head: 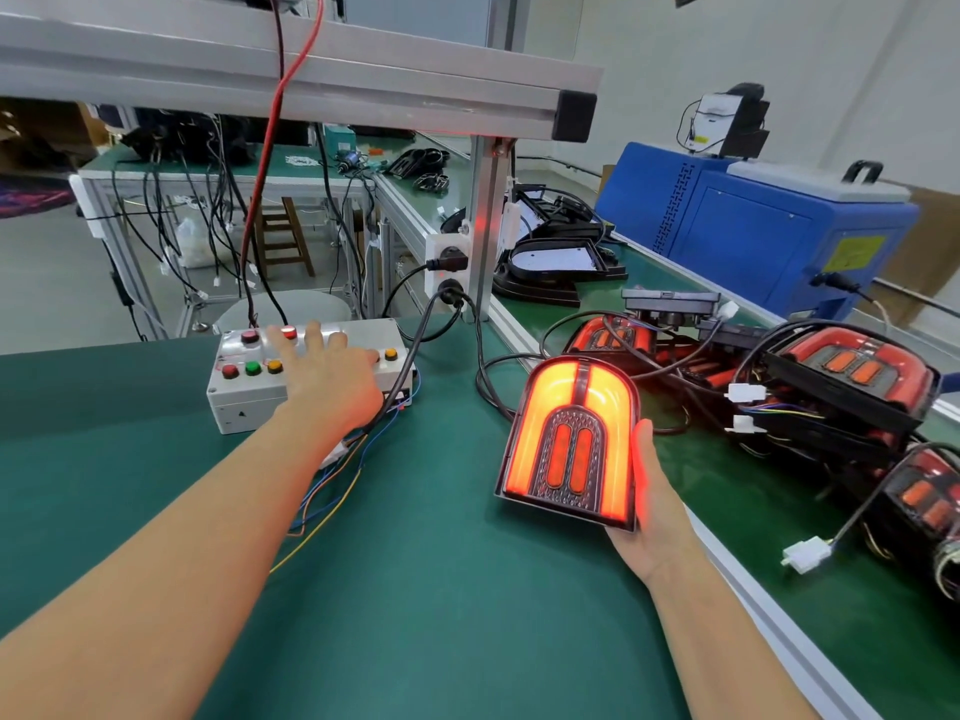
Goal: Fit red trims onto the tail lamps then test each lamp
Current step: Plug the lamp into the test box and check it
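Note:
An arch-shaped tail lamp (571,439) glows orange-red, tilted up above the green bench. My right hand (649,506) holds it from below and from its right side, thumb along the lamp's right edge. My left hand (327,371) lies with spread, straight fingers on top of the grey test box (244,397); its fingertips reach the row of buttons, and one red button (289,333) near my index finger is lit. A black cable (483,376) runs from behind the lamp toward the box and socket.
Several unlit tail lamps (852,371) with tangled wires and white connectors (805,556) lie piled at the right. A blue machine (753,226) stands behind them. An aluminium post (485,226) with sockets rises behind the box. Loose coloured wires (332,491) trail from the box.

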